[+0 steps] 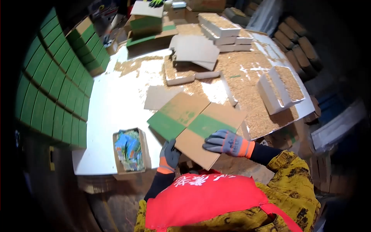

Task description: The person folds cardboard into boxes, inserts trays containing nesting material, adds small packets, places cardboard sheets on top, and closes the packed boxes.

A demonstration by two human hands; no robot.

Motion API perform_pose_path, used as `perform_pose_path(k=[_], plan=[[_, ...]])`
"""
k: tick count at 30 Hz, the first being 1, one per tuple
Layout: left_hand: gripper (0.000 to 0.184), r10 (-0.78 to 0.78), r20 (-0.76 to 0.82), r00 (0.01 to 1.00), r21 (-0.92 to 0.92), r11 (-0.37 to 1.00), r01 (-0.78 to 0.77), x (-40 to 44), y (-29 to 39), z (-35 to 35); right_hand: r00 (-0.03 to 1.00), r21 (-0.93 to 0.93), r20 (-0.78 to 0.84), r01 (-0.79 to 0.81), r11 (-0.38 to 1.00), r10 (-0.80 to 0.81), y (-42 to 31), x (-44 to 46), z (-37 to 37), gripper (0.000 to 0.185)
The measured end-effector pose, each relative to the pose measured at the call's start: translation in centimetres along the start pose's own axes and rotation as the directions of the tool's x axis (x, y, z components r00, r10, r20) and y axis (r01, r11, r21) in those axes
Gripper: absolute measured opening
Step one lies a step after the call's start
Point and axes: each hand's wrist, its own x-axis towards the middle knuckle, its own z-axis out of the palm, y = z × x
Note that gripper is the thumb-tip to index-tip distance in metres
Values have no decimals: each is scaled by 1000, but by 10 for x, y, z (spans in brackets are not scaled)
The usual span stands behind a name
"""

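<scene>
- Left hand: fingers gripping flat cardboard carton by its edge, likely steadying it.
- Right hand: fingers across its face, perhaps bracing; grip unclear.

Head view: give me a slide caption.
Gloved left hand and right hand on green-striped cardboard, at a white table strewn with tan flakes, green boxes stacked alongside.

Gloved left hand holds the near-left edge of a brown-and-green cardboard carton; gloved right hand lies across its near panel. Box of colourful packets sits at the white table's near edge, left of both hands.
</scene>
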Motion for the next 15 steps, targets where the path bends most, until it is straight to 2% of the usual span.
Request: perform_pose_path(k=[2, 3, 4, 5, 6, 7, 8, 9, 10, 11, 12, 13, 14, 15], plan=[[32, 86, -84, 993, -48, 995, -90, -2, -13, 4, 988, 53, 150, 18, 998, -26, 0, 3, -3, 59], [30, 59, -64, 996, -90, 994, -65, 1, -1, 0, 943, 147, 330, -93, 985, 40, 0, 1, -11, 73], [28, 32, -33, 999, -125, 991, -36, 2, 10, -7, 971, 211, 169, -201, 956, 167, 7, 2, -17, 76], [26, 26, 18, 999, -49, 998, -26, -1, -6, -8, 954, 293, 10, -288, 912, 298, 21, 4, -26, 79], [25, -33, -27, 999, -208, 978, 26, 0, 6, -8, 897, 389, -135, -343, 855, 421, 35, 5, -35, 83], [29, -101, 16, 995, -462, 881, 97, 2, -2, -4, 792, 276, -224, -507, 816, 568, 47, 9, -42, 85], [32, -87, 51, 995, -476, 873, 101, 0, -11, -4, 657, 183, -324, -663, 726, 681, 56, 14, -46, 88], [35, -72, 87, 994, -490, 865, 106, -1, -21, -4, 609, 338, -110, -720, 606, 785, 68, 16, -49, 85], [36, 26, 102, 994, -279, 960, 4, 1, -26, -9, 556, 459, 113, -764, 453, 824, 78, 18, -50, 83], [37, 125, 131, 983, -54, 991, -119, 6, -30, -12, 676, 549, 206, -678, 488, 708, 84, 21, -48, 72], [42, -209, 54, 976, -304, 928, 215, 14, -28, -15, 695, 588, 271, -667, 456, 666, 61, 32, -68, 64], [49, -528, 66, 847, -549, 689, 473, 20, -24, -15, 717, 520, 233, -662, 539, 657, 58, 40, -57, 61], [58, -415, -3, 910, -395, 836, 380, 21, -20, -16, 738, 391, 232, -667, 633, 634, 55, 44, -52, 56], [67, -293, -72, 953, -217, 938, 272, 21, -17, -17, 807, 380, 182, -585, 717, 562, 51, 47, -42, 52]])
